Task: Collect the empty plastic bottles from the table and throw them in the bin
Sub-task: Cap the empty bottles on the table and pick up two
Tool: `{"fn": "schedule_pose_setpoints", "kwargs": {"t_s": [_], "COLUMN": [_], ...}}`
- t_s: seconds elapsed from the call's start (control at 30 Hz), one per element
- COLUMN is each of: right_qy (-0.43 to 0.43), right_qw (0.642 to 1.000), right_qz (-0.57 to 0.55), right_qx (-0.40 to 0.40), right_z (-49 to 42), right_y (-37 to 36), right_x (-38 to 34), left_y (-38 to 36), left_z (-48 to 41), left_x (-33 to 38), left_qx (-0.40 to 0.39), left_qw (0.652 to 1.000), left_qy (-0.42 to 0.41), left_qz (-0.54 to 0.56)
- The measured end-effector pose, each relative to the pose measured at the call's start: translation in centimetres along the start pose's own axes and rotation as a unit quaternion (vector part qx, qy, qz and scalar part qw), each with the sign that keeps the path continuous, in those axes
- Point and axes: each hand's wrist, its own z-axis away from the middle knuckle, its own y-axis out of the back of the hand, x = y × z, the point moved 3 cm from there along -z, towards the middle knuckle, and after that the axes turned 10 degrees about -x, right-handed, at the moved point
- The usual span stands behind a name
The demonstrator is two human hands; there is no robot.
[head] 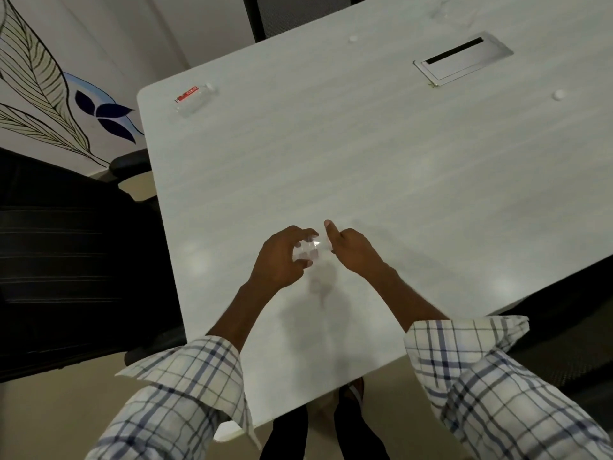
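Observation:
A clear empty plastic bottle point(307, 251) is held just above the white table point(331, 154), near its front middle. My left hand point(278, 260) wraps around the bottle's body. My right hand point(351, 247) grips the bottle's neck end, with the index finger sticking up. A second clear bottle with a red label point(194, 98) lies on its side at the table's far left corner. A third, faint clear bottle point(451, 13) lies at the far edge. Two white caps, one point(353, 38) far and one point(559, 94) right, rest on the table. No bin is in view.
A metal cable hatch point(462, 59) is set into the table at the far right. A black office chair point(66, 254) stands close to the table's left edge, another chair point(298, 11) behind the far edge. My feet show below the front edge.

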Motion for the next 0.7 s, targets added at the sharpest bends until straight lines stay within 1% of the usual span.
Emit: {"fn": "schedule_pose_setpoints", "kwargs": {"t_s": [0.1, 0.17, 0.23, 0.3, 0.37, 0.4, 0.53, 0.6, 0.7], "right_qy": [0.047, 0.099, 0.137, 0.155, 0.139, 0.117, 0.077, 0.046, 0.020], "right_qw": [0.994, 0.983, 0.978, 0.972, 0.974, 0.979, 0.994, 0.997, 0.995], "right_qz": [0.066, 0.103, 0.108, 0.117, 0.109, 0.096, 0.049, 0.009, -0.047], "right_qx": [0.074, 0.114, 0.116, 0.131, 0.145, 0.139, 0.057, 0.065, 0.085], "right_z": [0.9, 1.2, 1.2, 1.1, 1.1, 1.0, 0.5, 0.7, 1.7], "right_y": [0.8, 1.2, 1.6, 1.6, 1.4, 1.5, 2.0, 2.6, 4.3], "right_x": [-0.5, -0.5, -0.4, -0.4, -0.4, -0.5, -0.4, 0.0, 0.2], "left_y": [0.3, 0.5, 0.7, 0.8, 0.6, 0.5, -0.2, -0.3, -0.2], "left_z": [-0.3, -0.4, -0.4, -0.4, -0.4, -0.3, -0.1, -0.2, -1.0], "left_x": [0.2, 0.3, 0.3, 0.1, 0.2, 0.5, 1.5, 1.9, 3.2], "left_qx": [-0.029, -0.062, -0.101, -0.134, -0.140, -0.134, -0.102, -0.082, -0.071], "left_qw": [0.998, 0.996, 0.992, 0.988, 0.987, 0.988, 0.990, 0.992, 0.994], "left_qy": [0.011, 0.022, 0.050, 0.074, 0.079, 0.080, 0.064, 0.066, 0.076], "left_qz": [0.063, 0.067, 0.052, 0.030, -0.004, -0.022, -0.074, -0.076, -0.038]}}
